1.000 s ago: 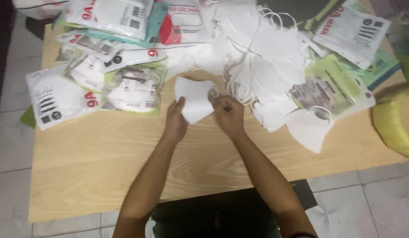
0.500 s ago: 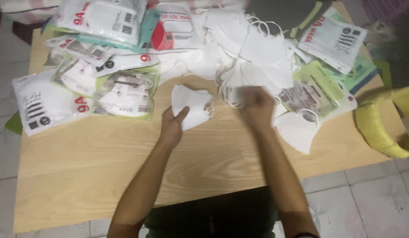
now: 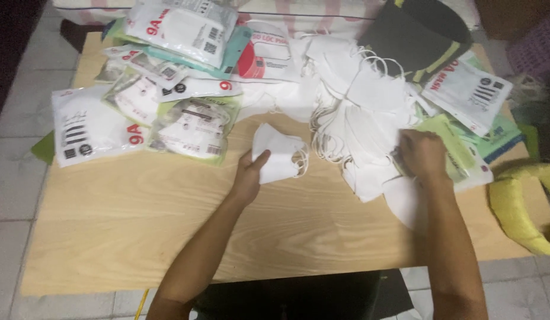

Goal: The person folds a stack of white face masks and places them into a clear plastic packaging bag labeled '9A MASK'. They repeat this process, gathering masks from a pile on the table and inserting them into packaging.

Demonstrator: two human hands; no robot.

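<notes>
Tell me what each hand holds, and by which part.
Left hand pins a folded white face mask by its lower-left edge. Right hand rests on the pile of loose white masks; grip unclear.

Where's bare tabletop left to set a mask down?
The near half of the light wooden table is bare, below the sealed mask packets and either side of the left hand. Crowded: far edge and the loose white mask pile by the right hand.
</notes>
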